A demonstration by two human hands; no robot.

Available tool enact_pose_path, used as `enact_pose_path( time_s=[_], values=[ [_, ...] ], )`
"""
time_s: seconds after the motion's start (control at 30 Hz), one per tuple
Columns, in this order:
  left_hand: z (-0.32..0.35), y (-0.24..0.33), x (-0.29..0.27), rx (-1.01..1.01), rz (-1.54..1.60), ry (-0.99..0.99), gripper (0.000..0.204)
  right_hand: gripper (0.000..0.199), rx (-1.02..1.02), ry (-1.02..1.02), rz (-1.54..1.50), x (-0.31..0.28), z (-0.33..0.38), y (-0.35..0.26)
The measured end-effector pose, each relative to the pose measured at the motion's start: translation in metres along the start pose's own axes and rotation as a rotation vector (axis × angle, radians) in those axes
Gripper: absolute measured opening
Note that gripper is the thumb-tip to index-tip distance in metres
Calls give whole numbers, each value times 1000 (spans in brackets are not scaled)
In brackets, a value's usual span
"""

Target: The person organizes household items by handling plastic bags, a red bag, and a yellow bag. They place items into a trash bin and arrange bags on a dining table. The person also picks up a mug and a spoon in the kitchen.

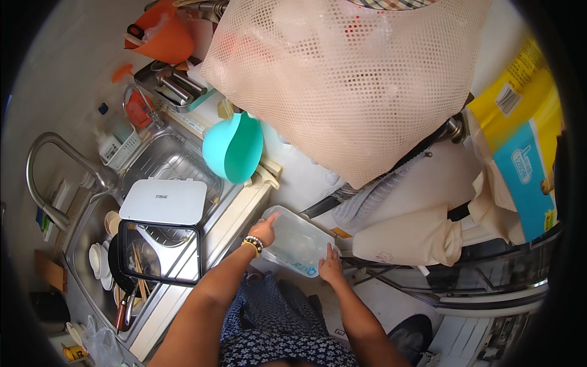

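In front of my body a translucent plastic container (295, 241) with a pale rim and some blue marking is held between my two hands. My left hand (263, 230), with bracelets at its wrist, grips the left end of the container. At the opposite end my right hand (331, 265) clasps the rim near the corner. The undersides of the fingers are partly hidden by the container walls. Left of it, a clear box with a black rim (160, 280) and a white lid (162, 202) lie across the sink.
A double sink (92, 235) with bowls, a pan and chopsticks runs along the left. A turquoise basin (235, 148) leans at the counter corner. Ahead, a large beige mesh cover (361, 85) juts out. A cream cloth bag (406, 238) and yellow-blue packages (520, 134) hang at right.
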State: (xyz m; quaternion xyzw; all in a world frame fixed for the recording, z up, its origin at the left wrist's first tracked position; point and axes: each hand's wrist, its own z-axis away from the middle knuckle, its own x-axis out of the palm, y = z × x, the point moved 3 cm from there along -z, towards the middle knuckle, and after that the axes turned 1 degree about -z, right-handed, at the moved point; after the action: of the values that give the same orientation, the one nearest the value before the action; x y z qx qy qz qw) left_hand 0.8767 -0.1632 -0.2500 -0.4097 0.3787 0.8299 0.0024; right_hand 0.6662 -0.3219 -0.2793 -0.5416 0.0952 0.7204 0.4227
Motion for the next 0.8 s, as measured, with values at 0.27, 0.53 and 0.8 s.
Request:
enact_pose_path(
  time_s=[0.27,0.53,0.8],
  values=[
    [-67,-23,17,-270,-99,-49,58,56,21,1,-89,-10,-58,31],
    [-130,-121,81,-228,68,4,41,39,247,-281,-591,27,-79,60],
    [-33,-75,58,-872,558,-158,51,33,-205,81,-811,66,-30,112]
  ],
)
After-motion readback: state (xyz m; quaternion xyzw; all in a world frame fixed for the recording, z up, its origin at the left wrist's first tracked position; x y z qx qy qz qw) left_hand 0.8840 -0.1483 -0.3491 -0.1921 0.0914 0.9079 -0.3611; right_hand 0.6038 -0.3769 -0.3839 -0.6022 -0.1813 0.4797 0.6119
